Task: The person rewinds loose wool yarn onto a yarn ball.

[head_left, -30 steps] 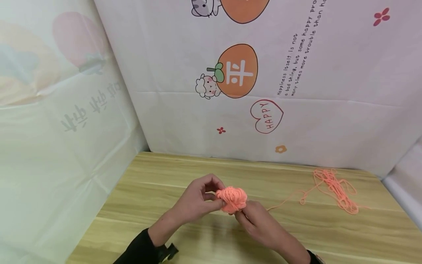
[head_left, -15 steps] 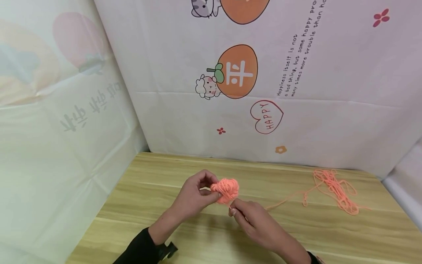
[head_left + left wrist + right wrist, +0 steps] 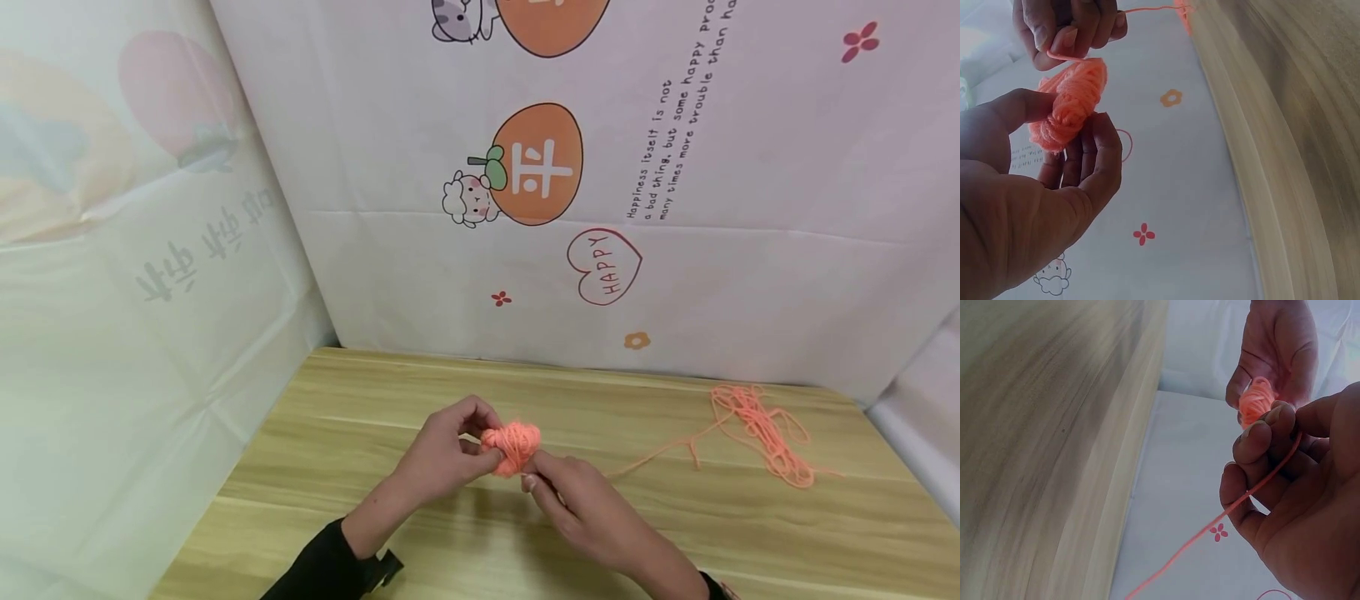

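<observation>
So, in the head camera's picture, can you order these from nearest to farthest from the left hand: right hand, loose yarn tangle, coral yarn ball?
From the left hand:
1. Coral yarn ball: held at that hand's fingertips.
2. Right hand: just beyond the ball, to the right.
3. Loose yarn tangle: far right, near the table's back edge.

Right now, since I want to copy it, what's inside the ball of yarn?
The ball of yarn shows only its outer windings; they cover the middle, so what's inside cannot be seen.
</observation>
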Motion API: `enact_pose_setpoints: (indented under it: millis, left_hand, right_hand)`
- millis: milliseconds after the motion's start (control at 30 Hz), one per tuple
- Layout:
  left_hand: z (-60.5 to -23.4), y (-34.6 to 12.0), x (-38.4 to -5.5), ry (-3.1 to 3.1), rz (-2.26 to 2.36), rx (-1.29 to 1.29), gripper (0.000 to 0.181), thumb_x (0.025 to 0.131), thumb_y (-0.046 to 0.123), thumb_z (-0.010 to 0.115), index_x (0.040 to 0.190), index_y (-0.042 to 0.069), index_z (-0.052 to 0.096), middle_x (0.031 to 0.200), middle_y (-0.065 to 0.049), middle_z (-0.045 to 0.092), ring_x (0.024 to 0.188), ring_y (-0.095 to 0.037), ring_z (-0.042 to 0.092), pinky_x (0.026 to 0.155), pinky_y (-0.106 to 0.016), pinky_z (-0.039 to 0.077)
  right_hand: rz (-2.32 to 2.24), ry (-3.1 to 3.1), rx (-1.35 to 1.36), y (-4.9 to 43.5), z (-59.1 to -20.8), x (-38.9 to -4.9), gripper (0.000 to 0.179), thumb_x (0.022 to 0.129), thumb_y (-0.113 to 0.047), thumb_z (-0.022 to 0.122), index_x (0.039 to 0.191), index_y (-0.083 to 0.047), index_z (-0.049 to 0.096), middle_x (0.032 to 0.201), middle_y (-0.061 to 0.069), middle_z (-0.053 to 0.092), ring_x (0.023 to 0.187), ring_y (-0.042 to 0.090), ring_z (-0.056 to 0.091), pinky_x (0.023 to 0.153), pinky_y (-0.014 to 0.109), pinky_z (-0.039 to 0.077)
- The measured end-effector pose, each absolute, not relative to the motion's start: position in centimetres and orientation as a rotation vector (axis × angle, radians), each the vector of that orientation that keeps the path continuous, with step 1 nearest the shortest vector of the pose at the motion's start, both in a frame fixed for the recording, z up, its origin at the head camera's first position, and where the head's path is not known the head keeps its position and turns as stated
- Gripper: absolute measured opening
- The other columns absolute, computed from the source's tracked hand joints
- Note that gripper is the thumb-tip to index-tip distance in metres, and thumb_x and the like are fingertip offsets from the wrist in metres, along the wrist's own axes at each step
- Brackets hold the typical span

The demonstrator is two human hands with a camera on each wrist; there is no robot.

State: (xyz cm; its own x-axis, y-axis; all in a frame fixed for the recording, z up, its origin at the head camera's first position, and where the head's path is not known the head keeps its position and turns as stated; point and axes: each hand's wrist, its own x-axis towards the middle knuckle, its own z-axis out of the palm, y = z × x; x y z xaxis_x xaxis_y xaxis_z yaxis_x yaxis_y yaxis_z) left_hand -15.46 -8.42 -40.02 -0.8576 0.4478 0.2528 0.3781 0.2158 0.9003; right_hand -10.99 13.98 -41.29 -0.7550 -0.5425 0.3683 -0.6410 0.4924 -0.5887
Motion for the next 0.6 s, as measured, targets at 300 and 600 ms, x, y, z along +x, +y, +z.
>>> enact_pose_setpoints:
  millis: [300,600]
  left_hand:
    - [-40.17,-8.33,-15.24,2.426,1.655,0.819,0.026,0.081,0.004,0.071,0.099,0.018,0.059,0.097,0.001,0.061,0.089,-0.016,0.061,0.070,-0.030,0.057]
    - [-40.47,-8.26,-15.53,2.419,1.575,0.859,0.027,0.080,0.004,0.073,0.099,0.017,0.059,0.096,0.002,0.061,0.090,-0.014,0.061,0.071,-0.028,0.057]
  right_hand:
    - [1.119,-2.634,0.996,14.20,-41.14,-10.79,0.018,0.105,-0.027,0.045,0.088,-0.031,0.049,0.064,-0.017,0.040,0.055,-0.002,0.036,0.049,0.018,0.038]
    - [1.128,-2.610,0.975,14.42,-40.81,-10.81,0.014,0.104,-0.025,0.048,0.092,-0.031,0.053,0.065,-0.016,0.040,0.054,-0.001,0.037,0.048,0.019,0.040]
